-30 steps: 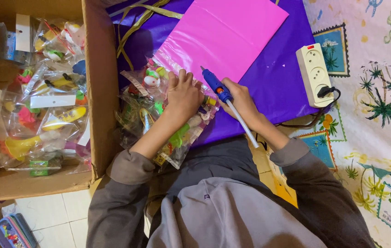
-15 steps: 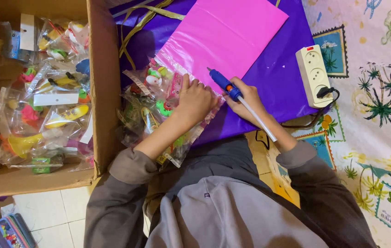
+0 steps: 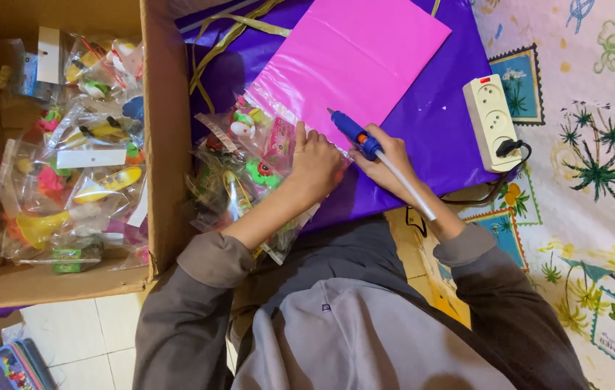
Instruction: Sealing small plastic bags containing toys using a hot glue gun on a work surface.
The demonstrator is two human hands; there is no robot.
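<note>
Sliding the blue glue gun (image 3: 351,132) further up toward the pink sheet (image 3: 354,61) now, its nozzle touching the sheet's lower edge where earlier it was hanging back lower down. The right hand (image 3: 387,162) is wrapping its fingers around the handle, while the left hand (image 3: 315,162), fingers together, is pressing flat on the clear toy packet (image 3: 250,144) just beside the cardboard box (image 3: 159,137). Looks like gluing is getting underway.

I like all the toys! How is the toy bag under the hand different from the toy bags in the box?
The toy bag under the left hand lies on the purple sheet, pressed flat by the left hand; the bags in the cardboard box lie piled up and untouched. The toy bag touches the pink sheet; the boxed ones do not. All are clear plastic with colourful toys.
</note>
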